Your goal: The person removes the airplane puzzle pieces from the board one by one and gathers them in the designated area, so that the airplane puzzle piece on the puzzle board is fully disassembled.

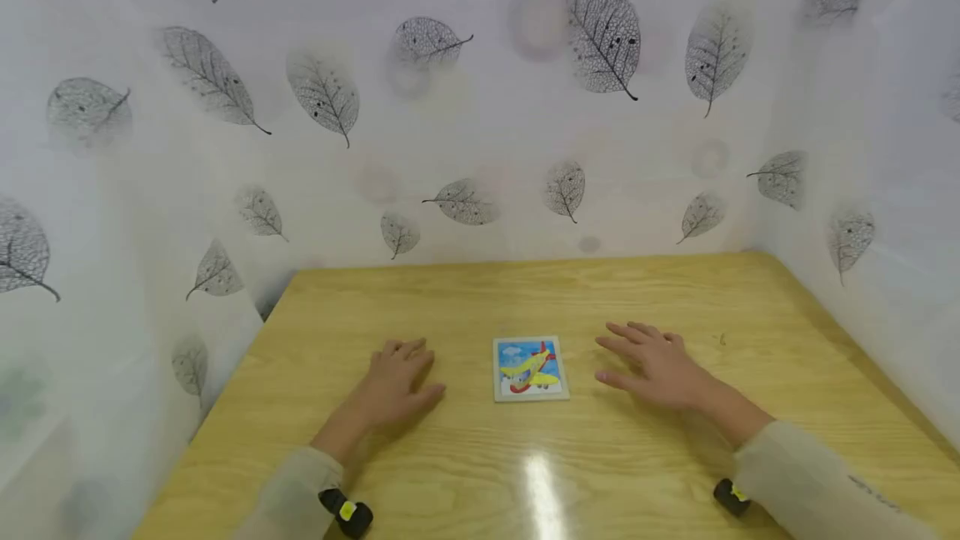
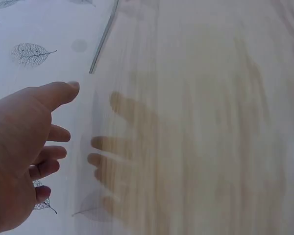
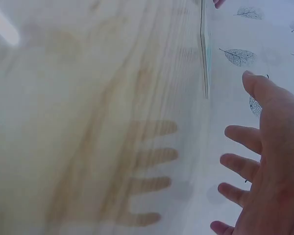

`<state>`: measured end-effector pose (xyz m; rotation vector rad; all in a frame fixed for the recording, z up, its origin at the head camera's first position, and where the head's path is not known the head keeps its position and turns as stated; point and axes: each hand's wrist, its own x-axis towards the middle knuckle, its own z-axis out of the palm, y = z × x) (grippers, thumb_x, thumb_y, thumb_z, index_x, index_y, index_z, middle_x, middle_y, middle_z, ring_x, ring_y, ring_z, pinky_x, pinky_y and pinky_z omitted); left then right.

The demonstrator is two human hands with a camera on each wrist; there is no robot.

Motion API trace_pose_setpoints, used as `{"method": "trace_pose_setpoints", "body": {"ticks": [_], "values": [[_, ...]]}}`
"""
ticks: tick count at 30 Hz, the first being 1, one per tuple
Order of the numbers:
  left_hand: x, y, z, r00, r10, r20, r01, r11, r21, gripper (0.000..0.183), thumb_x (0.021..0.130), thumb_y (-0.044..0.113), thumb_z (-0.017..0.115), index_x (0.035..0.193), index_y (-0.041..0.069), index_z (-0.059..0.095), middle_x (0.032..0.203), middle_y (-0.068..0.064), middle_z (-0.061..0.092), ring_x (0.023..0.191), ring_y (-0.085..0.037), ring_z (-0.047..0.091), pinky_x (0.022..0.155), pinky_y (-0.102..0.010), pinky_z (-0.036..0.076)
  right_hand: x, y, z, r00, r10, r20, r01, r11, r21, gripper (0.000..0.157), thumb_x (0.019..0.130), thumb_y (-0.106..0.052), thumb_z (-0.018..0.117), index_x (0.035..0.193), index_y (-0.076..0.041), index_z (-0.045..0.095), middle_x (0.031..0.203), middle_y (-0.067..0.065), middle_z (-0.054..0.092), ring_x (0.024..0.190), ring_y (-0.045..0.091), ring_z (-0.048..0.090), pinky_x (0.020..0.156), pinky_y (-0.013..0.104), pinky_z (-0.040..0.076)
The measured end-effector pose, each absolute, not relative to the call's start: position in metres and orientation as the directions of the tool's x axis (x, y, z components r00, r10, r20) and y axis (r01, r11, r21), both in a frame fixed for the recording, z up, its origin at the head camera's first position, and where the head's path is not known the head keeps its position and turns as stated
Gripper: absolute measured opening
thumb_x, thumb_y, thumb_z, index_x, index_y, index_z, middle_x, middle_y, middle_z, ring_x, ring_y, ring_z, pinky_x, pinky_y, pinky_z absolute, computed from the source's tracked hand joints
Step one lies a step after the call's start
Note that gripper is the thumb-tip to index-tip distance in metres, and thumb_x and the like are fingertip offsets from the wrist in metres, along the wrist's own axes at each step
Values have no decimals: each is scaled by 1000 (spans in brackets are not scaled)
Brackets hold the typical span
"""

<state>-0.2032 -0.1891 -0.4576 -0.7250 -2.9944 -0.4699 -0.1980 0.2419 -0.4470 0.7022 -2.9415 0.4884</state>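
Note:
A small square picture puzzle [image 1: 531,368] with a pale frame lies flat on the table, showing a yellow and red airplane on blue sky. To its left is my left hand [image 1: 397,384], palm down with fingers loosely bent, apart from the puzzle. On the other side, my right hand [image 1: 656,365] is spread near the puzzle's right edge without touching it. Both hands hold nothing. In the left wrist view the puzzle's edge [image 2: 104,36] shows beyond the left hand [image 2: 19,152]. The right wrist view has the puzzle's thin side [image 3: 204,54] past the right hand [image 3: 274,161].
The light wooden table [image 1: 450,307] reflects a bright streak of light in front of the puzzle. White curtain [image 1: 480,132] printed with grey leaves hangs behind the table and along both sides. Black straps with small devices [image 1: 348,513] sit at the sleeves.

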Motion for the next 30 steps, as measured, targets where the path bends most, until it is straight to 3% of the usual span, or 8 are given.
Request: {"method": "trace_pose_setpoints", "body": {"ticks": [8, 14, 16, 19, 21, 24, 26, 30], "values": [[-203, -173, -462, -883, 459, 100, 440, 732, 521, 50, 96, 28, 68, 134, -2, 58, 151, -23, 44, 139, -43, 43, 115, -57, 33, -203, 225, -451, -882, -440, 169, -471, 800, -372, 55, 94, -56, 61, 136, -20, 64, 145, 9, 56, 132, 38, 48, 95, 65, 33], [-213, -150, -468, -861, 494, 118, 469, 683, 560, 46, 94, 26, 71, 129, 0, 62, 149, -21, 47, 131, -40, 52, 109, -52, 43, -208, 216, -450, -863, -465, 197, -503, 759, -414, 47, 92, -49, 67, 125, -15, 71, 132, 10, 62, 118, 33, 56, 92, 58, 42], [-217, -143, -467, -863, 491, 124, 465, 672, 577, 41, 91, 25, 74, 123, 0, 65, 147, -20, 50, 126, -37, 56, 106, -50, 47, -212, 212, -450, -858, -476, 194, -508, 731, -455, 47, 93, -46, 68, 124, -12, 72, 124, 9, 62, 106, 27, 59, 87, 47, 48], [-223, -135, -466, -864, 489, 122, 453, 647, 614, 25, 88, 22, 77, 101, 2, 68, 141, -20, 56, 119, -34, 60, 99, -48, 51, -218, 202, -449, -861, -482, 161, -485, 685, -544, 46, 93, -39, 71, 126, -8, 70, 114, 8, 60, 86, 14, 56, 72, 29, 50], [-225, -129, -466, -856, 502, 126, 459, 623, 633, 20, 86, 20, 79, 87, 6, 65, 136, -21, 59, 113, -32, 63, 94, -45, 54, -221, 197, -450, -860, -489, 144, -470, 652, -595, 45, 92, -36, 73, 125, -6, 70, 109, 8, 60, 77, 10, 54, 66, 24, 49], [-227, -119, -467, -845, 519, 128, 468, 603, 646, 22, 85, 19, 81, 82, 6, 63, 133, -21, 61, 109, -28, 64, 90, -41, 55, -225, 189, -450, -856, -504, 115, -451, 619, -643, 42, 91, -33, 74, 123, -5, 70, 100, 5, 63, 69, 7, 55, 62, 23, 49], [-227, -113, -468, -846, 521, 114, 459, 603, 652, 23, 84, 20, 81, 93, 2, 70, 134, -21, 60, 107, -26, 64, 89, -39, 56, -228, 183, -450, -855, -511, 93, -435, 607, -665, 39, 91, -32, 74, 120, -6, 71, 95, 2, 65, 69, 8, 58, 62, 24, 51], [-227, -104, -465, -861, 504, 71, 413, 611, 676, 52, 85, 23, 81, 128, -3, 66, 140, -18, 57, 98, -18, 61, 83, -31, 55, -234, 173, -447, -856, -514, 57, -396, 581, -711, 34, 91, -28, 74, 118, -8, 71, 91, -1, 68, 71, 9, 62, 62, 25, 53]]}}
